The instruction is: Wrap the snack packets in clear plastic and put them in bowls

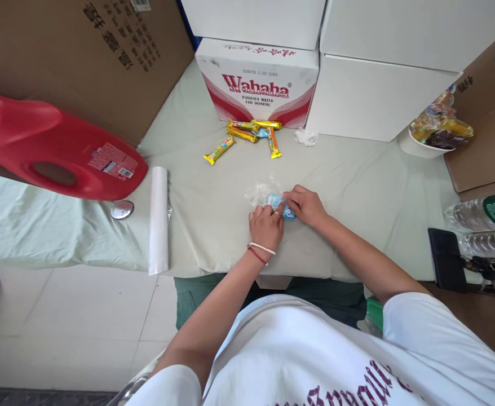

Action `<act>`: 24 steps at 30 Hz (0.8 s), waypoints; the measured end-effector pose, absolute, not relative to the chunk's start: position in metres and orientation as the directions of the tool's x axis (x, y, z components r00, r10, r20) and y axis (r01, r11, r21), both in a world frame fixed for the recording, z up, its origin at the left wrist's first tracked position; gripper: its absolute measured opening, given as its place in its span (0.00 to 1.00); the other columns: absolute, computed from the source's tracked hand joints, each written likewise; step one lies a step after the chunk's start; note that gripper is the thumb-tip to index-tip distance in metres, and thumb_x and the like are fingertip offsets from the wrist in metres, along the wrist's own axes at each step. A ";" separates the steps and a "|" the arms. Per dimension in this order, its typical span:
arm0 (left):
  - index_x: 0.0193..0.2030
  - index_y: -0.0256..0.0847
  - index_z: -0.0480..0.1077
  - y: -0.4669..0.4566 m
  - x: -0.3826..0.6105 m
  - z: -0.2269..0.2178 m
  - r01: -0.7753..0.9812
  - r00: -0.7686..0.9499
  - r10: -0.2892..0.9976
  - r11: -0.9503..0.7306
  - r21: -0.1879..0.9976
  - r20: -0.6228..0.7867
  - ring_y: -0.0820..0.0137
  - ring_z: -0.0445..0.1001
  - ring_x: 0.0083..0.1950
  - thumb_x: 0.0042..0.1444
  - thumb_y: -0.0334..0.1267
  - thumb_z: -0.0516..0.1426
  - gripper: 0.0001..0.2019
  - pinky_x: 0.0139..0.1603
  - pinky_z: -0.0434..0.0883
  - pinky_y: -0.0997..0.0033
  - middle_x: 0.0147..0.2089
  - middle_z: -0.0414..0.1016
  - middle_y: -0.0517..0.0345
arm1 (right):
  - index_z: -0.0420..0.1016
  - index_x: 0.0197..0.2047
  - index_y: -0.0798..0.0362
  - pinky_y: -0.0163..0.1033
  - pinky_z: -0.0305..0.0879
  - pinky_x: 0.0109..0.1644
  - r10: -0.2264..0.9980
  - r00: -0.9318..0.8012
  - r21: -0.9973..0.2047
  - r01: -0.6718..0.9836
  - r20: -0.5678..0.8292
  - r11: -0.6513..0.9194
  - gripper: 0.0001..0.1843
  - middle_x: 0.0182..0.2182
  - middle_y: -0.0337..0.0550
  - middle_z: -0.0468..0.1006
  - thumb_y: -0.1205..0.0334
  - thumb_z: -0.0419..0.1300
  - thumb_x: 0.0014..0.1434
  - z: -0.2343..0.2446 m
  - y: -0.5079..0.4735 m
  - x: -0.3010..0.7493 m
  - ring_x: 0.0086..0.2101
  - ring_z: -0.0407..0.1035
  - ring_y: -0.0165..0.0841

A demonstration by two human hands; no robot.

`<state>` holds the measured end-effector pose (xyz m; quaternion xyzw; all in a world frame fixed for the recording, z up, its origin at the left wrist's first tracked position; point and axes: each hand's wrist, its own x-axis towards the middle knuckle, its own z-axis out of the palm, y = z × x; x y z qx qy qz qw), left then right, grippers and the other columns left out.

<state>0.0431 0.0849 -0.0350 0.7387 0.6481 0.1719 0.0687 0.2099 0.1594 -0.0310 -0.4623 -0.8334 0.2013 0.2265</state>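
Note:
A small blue packet (288, 213) lies on the cloth-covered table, partly hidden under my fingers. Clear crumpled plastic film (259, 194) spreads out from its far left side. My left hand (268, 226), with bracelets at the wrist and a ring, holds the packet from the near left, fingertips pressed onto it. From the right, my right hand (307, 206) pinches at the packet's upper right edge with thumb and fingers together; whether film is also between them cannot be made out. Beyond my hands lie several yellow-wrapped snack sticks (220, 150), with a bit of blue wrapper among them.
At the back stands a Wahaha water carton (260, 84) beside white boxes (357, 96). A crumpled plastic ball (305, 136) lies before them. Left are a white film roll (158, 220) and a red jug (61, 146). A tub of wrappers (425, 148), bottles (467, 215) and black phone (447, 259) are right.

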 end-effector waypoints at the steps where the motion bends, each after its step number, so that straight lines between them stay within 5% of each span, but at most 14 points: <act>1: 0.63 0.51 0.75 0.087 0.044 -0.036 0.936 0.101 0.982 -0.149 0.320 0.162 0.53 0.69 0.47 0.70 0.39 0.51 0.19 0.44 0.60 0.54 0.40 0.76 0.46 | 0.82 0.51 0.49 0.36 0.57 0.36 0.856 -0.484 -0.520 0.691 0.182 0.502 0.17 0.37 0.43 0.74 0.59 0.51 0.70 -0.033 0.157 0.211 0.34 0.66 0.34; 6: 0.52 0.46 0.81 0.094 0.040 -0.047 0.898 0.083 0.979 -0.154 0.411 0.186 0.55 0.71 0.45 0.68 0.37 0.53 0.15 0.44 0.62 0.55 0.37 0.77 0.48 | 0.82 0.50 0.46 0.37 0.50 0.33 0.844 -0.526 -0.422 0.745 0.105 0.517 0.19 0.37 0.42 0.74 0.60 0.48 0.72 -0.040 0.143 0.211 0.33 0.61 0.35; 12: 0.42 0.42 0.81 0.098 0.031 -0.062 0.645 -0.030 0.975 -0.151 0.749 0.222 0.62 0.76 0.40 0.62 0.37 0.57 0.10 0.45 0.70 0.61 0.35 0.80 0.52 | 0.78 0.56 0.45 0.37 0.50 0.35 0.830 -0.555 -0.389 0.754 0.057 0.530 0.19 0.40 0.44 0.72 0.65 0.50 0.70 -0.039 0.136 0.208 0.35 0.59 0.36; 15: 0.46 0.42 0.78 0.096 0.025 -0.062 0.476 -0.163 0.969 -0.089 0.875 0.187 0.65 0.78 0.41 0.64 0.40 0.55 0.11 0.47 0.73 0.63 0.40 0.81 0.53 | 0.76 0.61 0.43 0.38 0.49 0.35 0.815 -0.580 -0.306 0.777 -0.008 0.550 0.23 0.43 0.46 0.71 0.68 0.50 0.70 -0.034 0.131 0.207 0.37 0.59 0.37; 20: 0.64 0.38 0.65 0.101 0.025 -0.049 0.515 -0.550 0.817 0.169 0.840 0.174 0.53 0.71 0.64 0.59 0.55 0.61 0.32 0.67 0.66 0.47 0.60 0.73 0.39 | 0.69 0.68 0.41 0.40 0.54 0.37 0.813 -0.580 -0.207 0.803 -0.054 0.559 0.27 0.48 0.51 0.70 0.70 0.46 0.72 -0.023 0.119 0.199 0.41 0.61 0.41; 24: 0.70 0.35 0.57 0.124 0.038 -0.038 0.600 -0.527 0.847 0.316 0.735 0.067 0.41 0.52 0.78 0.45 0.55 0.71 0.50 0.76 0.50 0.37 0.72 0.60 0.28 | 0.68 0.68 0.43 0.41 0.58 0.40 0.831 -0.551 -0.166 0.829 -0.082 0.534 0.28 0.50 0.53 0.70 0.71 0.47 0.70 -0.019 0.114 0.192 0.44 0.62 0.43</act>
